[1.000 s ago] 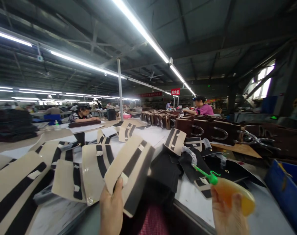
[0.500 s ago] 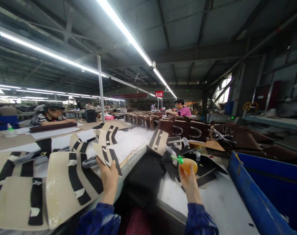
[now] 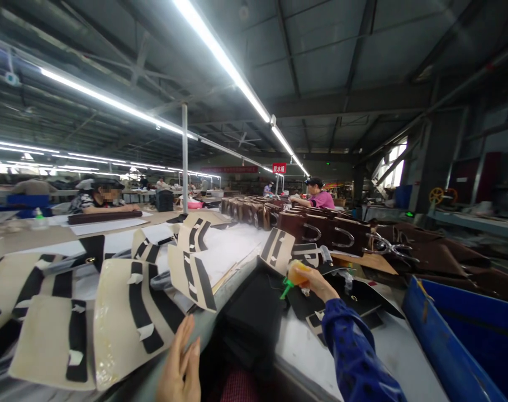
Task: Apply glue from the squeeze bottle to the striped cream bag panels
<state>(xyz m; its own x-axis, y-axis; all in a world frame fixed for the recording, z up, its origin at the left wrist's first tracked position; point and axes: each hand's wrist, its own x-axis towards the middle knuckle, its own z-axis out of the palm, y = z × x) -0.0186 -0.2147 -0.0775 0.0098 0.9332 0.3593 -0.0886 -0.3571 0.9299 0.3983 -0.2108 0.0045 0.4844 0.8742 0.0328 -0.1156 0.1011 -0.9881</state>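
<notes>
My right hand (image 3: 319,285) is wrapped round a small amber squeeze bottle (image 3: 298,272), tilted so that its green nozzle (image 3: 286,288) points down and left over black material (image 3: 254,301). Low in the view, my left hand (image 3: 180,363) holds nothing, its fingers stretched out. Just above those fingertips stands a curved beige panel with black strips (image 3: 181,272), apart from the hand. To the left, a larger beige panel (image 3: 115,329) with black strips and white tabs leans among several similar ones. Another striped beige panel (image 3: 276,245) stands behind the bottle.
A blue bin (image 3: 430,318) stands at the right. Brown bags with clear-wrapped handles (image 3: 295,226) line the table beyond, and black pieces (image 3: 362,293) lie under my right arm. Co-workers sit farther back, one in a pink top (image 3: 322,199), another at the left (image 3: 105,198).
My left hand has let go of the striped beige panel and drawn back toward me. My right hand has moved left with the squeeze bottle and tipped its nozzle downward.
</notes>
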